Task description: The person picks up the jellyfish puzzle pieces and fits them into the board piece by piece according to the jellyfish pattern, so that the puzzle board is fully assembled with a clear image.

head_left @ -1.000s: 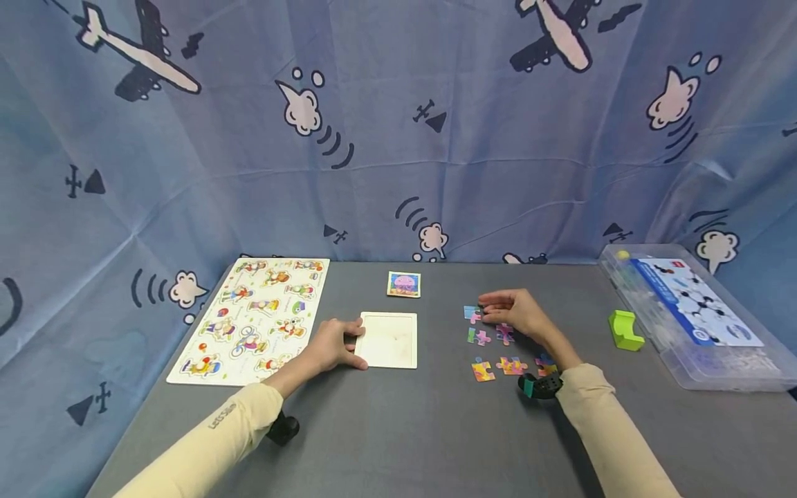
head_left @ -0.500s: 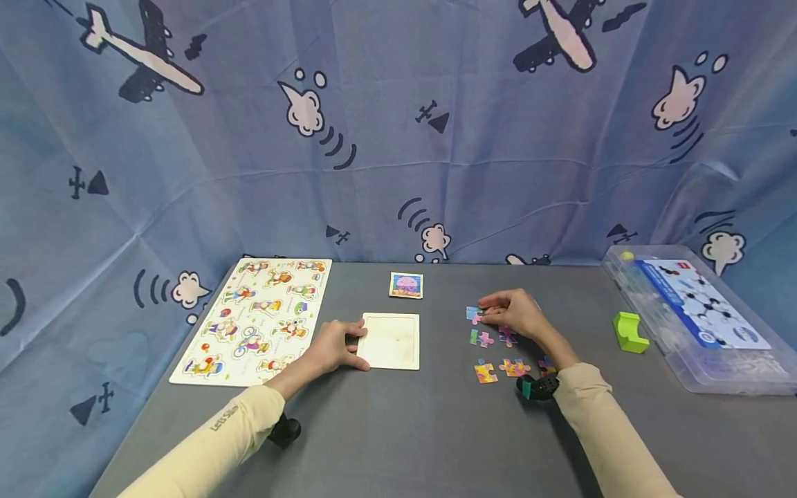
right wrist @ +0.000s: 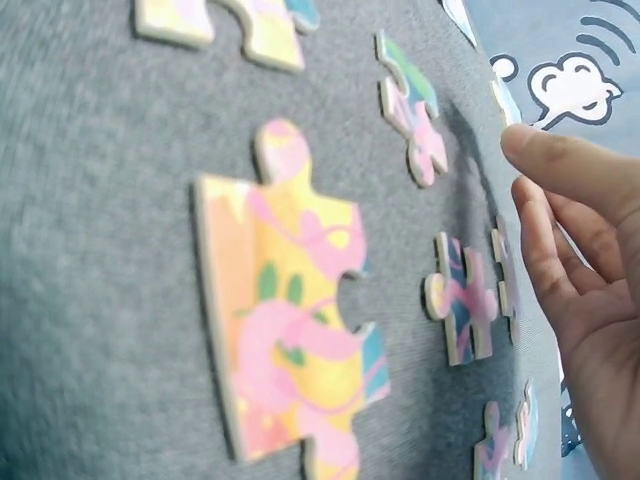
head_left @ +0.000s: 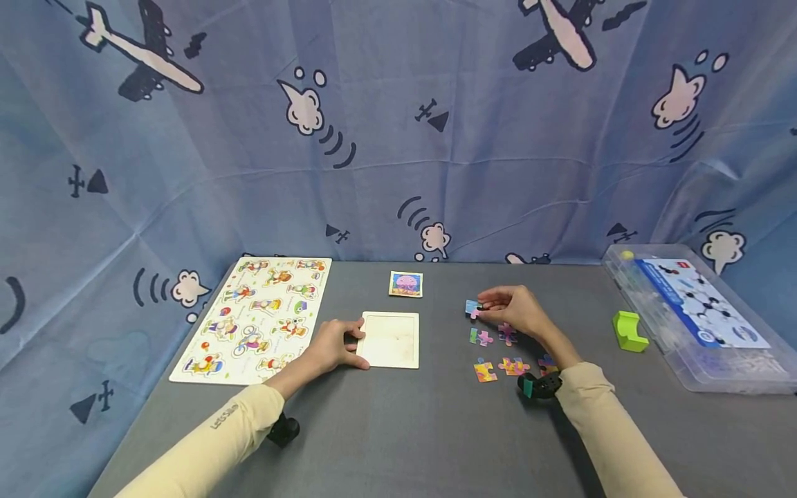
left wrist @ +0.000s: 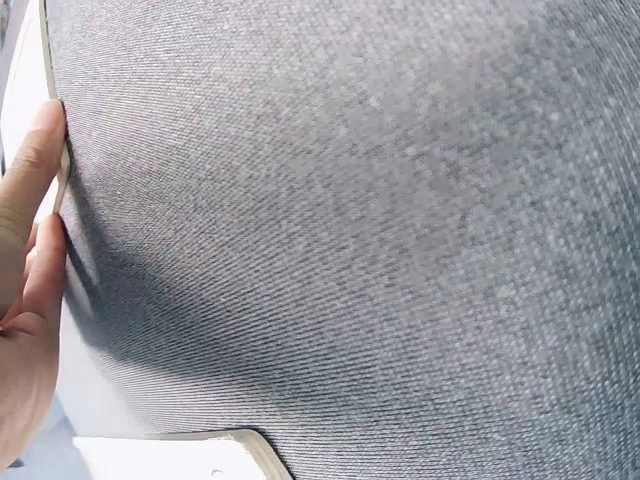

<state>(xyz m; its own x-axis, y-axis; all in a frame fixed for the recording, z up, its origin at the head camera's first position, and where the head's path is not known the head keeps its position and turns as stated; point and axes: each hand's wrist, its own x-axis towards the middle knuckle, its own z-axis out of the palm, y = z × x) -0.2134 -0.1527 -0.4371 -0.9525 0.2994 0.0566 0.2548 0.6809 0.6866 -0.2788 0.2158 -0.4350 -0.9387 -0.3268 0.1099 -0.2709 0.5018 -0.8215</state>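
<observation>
In the head view, my left hand [head_left: 331, 348] holds the left edge of a pale square puzzle tray [head_left: 389, 339], its thumb near the front corner. The left wrist view shows the left fingers [left wrist: 38, 150] against the tray's edge. My right hand [head_left: 514, 308] pinches a blue and pink jigsaw piece [head_left: 472, 307], which sits slightly above the table with a shadow beneath. In the right wrist view the right hand's [right wrist: 590, 230] thumb and index finger come close together. Nearby lie a green and pink piece [head_left: 481, 337], a pink piece [head_left: 507, 333] and a yellow piece [head_left: 485, 371].
A small octopus picture tile [head_left: 406, 283] lies behind the tray. At left is a large cartoon puzzle board [head_left: 255, 321]. A green block [head_left: 629, 331] and a clear plastic case [head_left: 697, 318] lie at right. More pieces [head_left: 513, 366] lie near the right wrist.
The blue and pink piece has risen a little off the table in my right fingers, and that hand has shifted slightly up. My left hand and the tray stay put.
</observation>
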